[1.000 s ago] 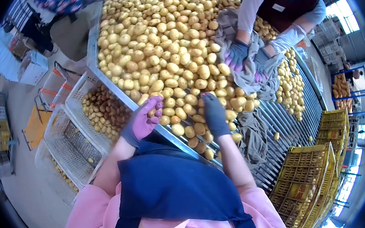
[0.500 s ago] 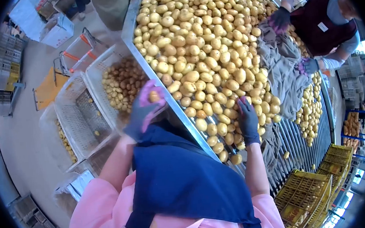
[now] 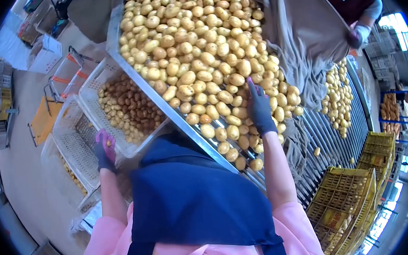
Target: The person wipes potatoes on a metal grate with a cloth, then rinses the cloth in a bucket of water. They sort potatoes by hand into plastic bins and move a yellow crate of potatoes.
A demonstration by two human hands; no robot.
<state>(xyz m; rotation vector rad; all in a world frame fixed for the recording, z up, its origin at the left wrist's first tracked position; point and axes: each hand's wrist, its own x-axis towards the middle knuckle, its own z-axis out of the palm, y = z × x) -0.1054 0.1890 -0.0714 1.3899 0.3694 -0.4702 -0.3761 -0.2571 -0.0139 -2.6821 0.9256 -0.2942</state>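
Note:
My left hand (image 3: pixel 105 152), in a grey glove with pink-purple fingers, is over the edge between two white crates. Its fingers curl round a potato (image 3: pixel 109 143), of which only a small part shows. On the right, my right hand (image 3: pixel 261 108), gloved alike, lies against the pile of potatoes (image 3: pixel 209 74) with its fingers stretched out. These yellow potatoes cover a metal roller table. A white perforated crate (image 3: pixel 86 91) to the left of the table contains brownish and yellowish potatoes (image 3: pixel 132 102).
Another white crate (image 3: pixel 66 138) stands further left. Across the table, a co-worker (image 3: pixel 347 1) grips a grey cloth (image 3: pixel 297 34) draped over potatoes. Yellow crates (image 3: pixel 339 198) stand by the bare rollers (image 3: pixel 327 144). The metal rim (image 3: pixel 163 102) runs in front of me.
My left hand has moved left from the table rim to the crates, with the potato. My right hand has shifted slightly up the pile. The co-worker has lifted and stretched the grey cloth.

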